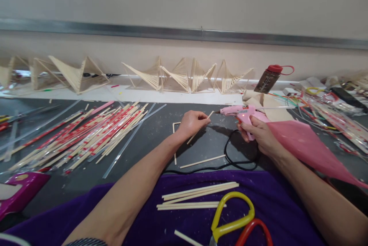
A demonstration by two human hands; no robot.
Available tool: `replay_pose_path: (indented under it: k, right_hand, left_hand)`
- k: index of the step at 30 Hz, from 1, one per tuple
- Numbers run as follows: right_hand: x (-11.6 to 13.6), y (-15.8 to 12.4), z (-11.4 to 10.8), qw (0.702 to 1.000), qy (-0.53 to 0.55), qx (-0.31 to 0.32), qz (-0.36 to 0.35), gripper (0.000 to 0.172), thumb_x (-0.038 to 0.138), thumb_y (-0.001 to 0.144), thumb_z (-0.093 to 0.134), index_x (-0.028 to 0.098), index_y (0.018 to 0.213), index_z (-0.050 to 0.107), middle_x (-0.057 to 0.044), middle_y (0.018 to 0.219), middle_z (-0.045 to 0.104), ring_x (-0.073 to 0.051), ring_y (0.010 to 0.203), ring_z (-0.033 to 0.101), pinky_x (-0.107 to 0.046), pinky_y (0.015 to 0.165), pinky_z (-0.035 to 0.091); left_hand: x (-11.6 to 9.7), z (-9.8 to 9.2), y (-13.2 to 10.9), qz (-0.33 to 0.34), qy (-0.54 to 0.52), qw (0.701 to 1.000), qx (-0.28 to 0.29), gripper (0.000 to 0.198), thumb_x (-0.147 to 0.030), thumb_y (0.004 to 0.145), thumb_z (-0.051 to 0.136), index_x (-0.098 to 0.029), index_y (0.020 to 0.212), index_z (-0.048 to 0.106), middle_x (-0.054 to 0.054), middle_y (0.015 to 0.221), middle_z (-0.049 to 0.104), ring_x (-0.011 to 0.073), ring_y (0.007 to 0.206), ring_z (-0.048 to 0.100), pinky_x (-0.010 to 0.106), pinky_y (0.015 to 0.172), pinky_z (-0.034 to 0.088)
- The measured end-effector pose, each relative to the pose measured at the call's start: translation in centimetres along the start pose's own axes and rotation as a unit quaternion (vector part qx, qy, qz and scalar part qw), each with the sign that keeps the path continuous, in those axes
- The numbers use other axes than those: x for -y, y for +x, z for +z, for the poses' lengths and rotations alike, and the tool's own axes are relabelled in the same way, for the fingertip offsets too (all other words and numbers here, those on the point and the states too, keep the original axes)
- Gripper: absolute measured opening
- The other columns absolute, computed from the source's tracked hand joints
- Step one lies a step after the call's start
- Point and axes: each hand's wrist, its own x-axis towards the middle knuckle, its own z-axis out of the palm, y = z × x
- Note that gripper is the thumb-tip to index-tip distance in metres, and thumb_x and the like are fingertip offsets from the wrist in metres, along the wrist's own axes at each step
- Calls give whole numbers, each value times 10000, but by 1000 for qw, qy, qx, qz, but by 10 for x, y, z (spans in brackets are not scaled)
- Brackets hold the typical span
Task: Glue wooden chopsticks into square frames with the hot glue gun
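My left hand (193,124) is closed in a pinch on a thin wooden stick (211,115), holding it tilted above the grey table. In my right hand (260,132) is a pink hot glue gun (244,113), its nozzle pointing left, close to the stick's upper end. Whether nozzle and stick touch, I cannot tell. Under my left hand an L-shaped pair of joined sticks (174,142) lies on the table, partly hidden. A loose stick (202,161) rests nearer to me, beside the gun's black cord (227,150).
Several sticks (198,192), yellow-handled scissors (234,225) and a red handle (255,230) lie on purple cloth (138,215). Packaged sticks (94,134) cover the left side. Twisted stick models (175,75) line the wall, with a brown bottle (267,79) to their right.
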Motion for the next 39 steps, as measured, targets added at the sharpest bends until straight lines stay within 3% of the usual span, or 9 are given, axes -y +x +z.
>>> replay_pose_path:
  k: [10, 15, 20, 29, 39]
  right_hand:
    - [-5, 2, 5, 998, -29, -6, 51, 213, 357, 738, 595, 189, 823, 496, 14, 729, 609, -60, 410, 459, -201, 368, 324]
    - [-6, 3, 13, 994, -88, -1, 61, 182, 355, 747, 573, 186, 771, 511, 26, 612, 589, -68, 401, 449, -196, 368, 321]
    - [-5, 9, 23, 992, -114, 1, 62, 182, 353, 753, 568, 190, 810, 508, 5, 679, 623, -68, 409, 459, -190, 357, 323]
    - [-11, 13, 26, 988, -140, -21, 68, 183, 354, 765, 547, 200, 721, 458, 69, 486, 465, -72, 385, 432, -190, 356, 316]
    - [-12, 15, 30, 989, -126, -20, 81, 194, 357, 763, 545, 205, 711, 437, 64, 481, 459, -69, 383, 405, -184, 356, 297]
  left_hand:
    - [14, -9, 9, -44, 18, 999, -9, 256, -387, 683, 593, -196, 779, 736, 9, 658, 680, 145, 659, 579, 233, 575, 362]
    - [20, -7, 10, -67, -6, 998, 5, 242, -368, 682, 594, -184, 764, 729, 12, 584, 664, 141, 610, 594, 230, 576, 387]
    - [20, -5, 9, -87, -23, 996, 10, 215, -354, 682, 598, -191, 749, 721, 6, 537, 653, 139, 587, 610, 229, 587, 405]
    - [23, -4, 12, -95, -19, 995, 11, 221, -354, 687, 598, -191, 770, 722, 10, 562, 664, 143, 587, 601, 238, 581, 397]
    - [28, 0, 13, -74, 14, 997, -4, 204, -350, 692, 590, -213, 757, 727, 7, 581, 674, 148, 613, 608, 245, 571, 381]
